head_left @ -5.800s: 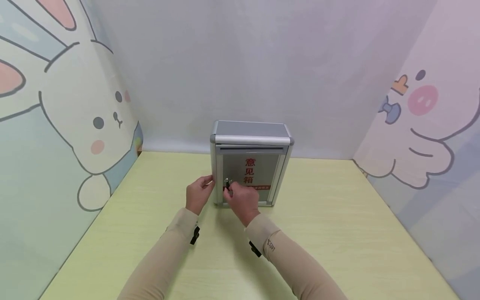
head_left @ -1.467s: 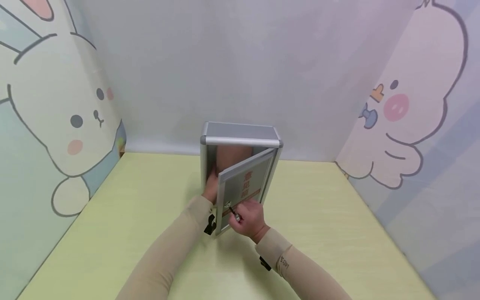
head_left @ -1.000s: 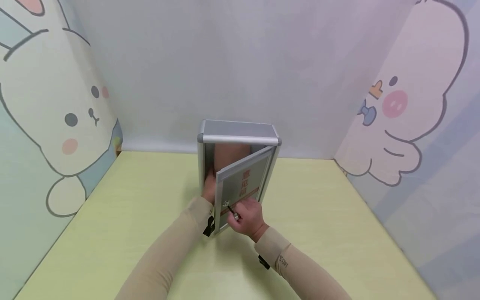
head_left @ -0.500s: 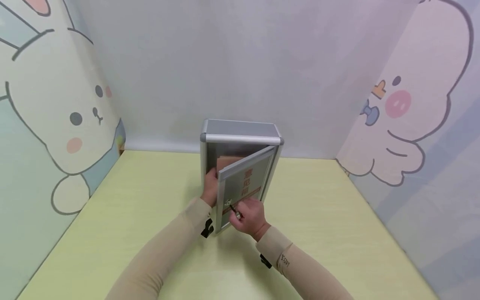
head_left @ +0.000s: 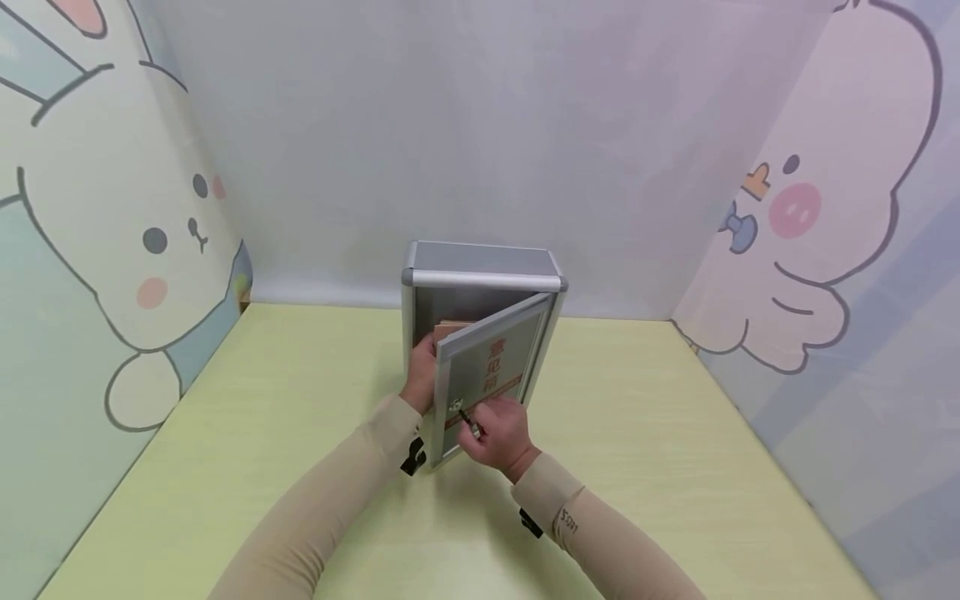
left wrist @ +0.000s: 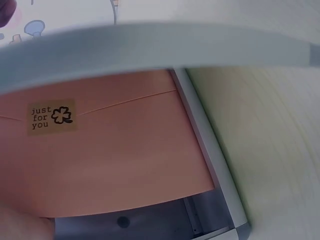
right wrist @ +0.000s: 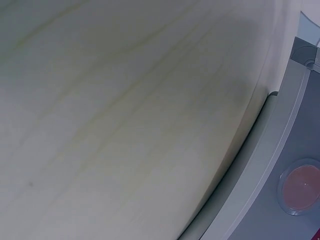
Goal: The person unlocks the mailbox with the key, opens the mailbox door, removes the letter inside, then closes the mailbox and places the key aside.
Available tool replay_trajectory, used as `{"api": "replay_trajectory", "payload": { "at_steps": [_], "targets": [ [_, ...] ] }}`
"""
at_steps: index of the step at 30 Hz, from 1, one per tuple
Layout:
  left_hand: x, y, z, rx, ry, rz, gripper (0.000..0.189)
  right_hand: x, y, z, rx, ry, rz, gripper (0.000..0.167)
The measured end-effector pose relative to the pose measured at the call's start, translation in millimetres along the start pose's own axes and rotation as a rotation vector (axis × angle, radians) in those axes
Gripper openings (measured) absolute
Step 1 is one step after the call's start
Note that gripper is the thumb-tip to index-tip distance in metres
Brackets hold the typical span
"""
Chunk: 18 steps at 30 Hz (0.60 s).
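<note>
A grey metal suggestion box (head_left: 483, 258) with red characters on its door (head_left: 480, 367) stands upright on the table, the door swung partly outward. My left hand (head_left: 420, 375) reaches into the opening and grips the edge of a salmon-pink envelope (left wrist: 115, 165), its fingertips hidden behind the door's edge. A tan "just for you" sticker (left wrist: 52, 117) marks the envelope's flap. More paper edges show along the top of the envelope in the head view. My right hand (head_left: 498, 435) pinches a key (head_left: 471, 423) at the door's lock (head_left: 456, 405).
A light yellow wood-grain table (head_left: 637, 467) spreads around the box. Behind it hangs a pale curtain (head_left: 480, 125), with a cartoon rabbit (head_left: 112, 233) on the left and a cartoon pig (head_left: 810, 275) on the right.
The door, closed several seconds ago, now stands ajar. My left hand has moved from the box's side into it. The envelope has sunk lower inside during the last second. My right hand keeps the key.
</note>
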State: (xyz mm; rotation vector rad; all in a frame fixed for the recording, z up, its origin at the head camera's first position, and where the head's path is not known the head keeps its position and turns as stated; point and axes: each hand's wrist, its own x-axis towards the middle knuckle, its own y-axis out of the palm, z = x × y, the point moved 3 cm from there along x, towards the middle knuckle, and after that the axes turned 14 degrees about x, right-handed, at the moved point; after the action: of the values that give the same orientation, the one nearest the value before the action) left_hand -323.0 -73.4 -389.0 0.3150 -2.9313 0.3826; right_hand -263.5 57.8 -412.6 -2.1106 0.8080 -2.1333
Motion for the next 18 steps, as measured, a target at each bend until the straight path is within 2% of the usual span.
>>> {"api": "replay_trajectory", "payload": {
  "at_steps": [9, 18],
  "targets": [
    [-5.6, -0.4, -6.0, -0.087, 0.089, 0.053, 0.031, -1.5, -0.1, -0.8, -0.005, -0.002, -0.004, 0.024],
    [-1.9, -1.9, -3.2, -0.154, 0.210, 0.047, 0.034, -1.3, -0.3, -0.9, -0.011, -0.004, -0.003, 0.024]
  ]
}}
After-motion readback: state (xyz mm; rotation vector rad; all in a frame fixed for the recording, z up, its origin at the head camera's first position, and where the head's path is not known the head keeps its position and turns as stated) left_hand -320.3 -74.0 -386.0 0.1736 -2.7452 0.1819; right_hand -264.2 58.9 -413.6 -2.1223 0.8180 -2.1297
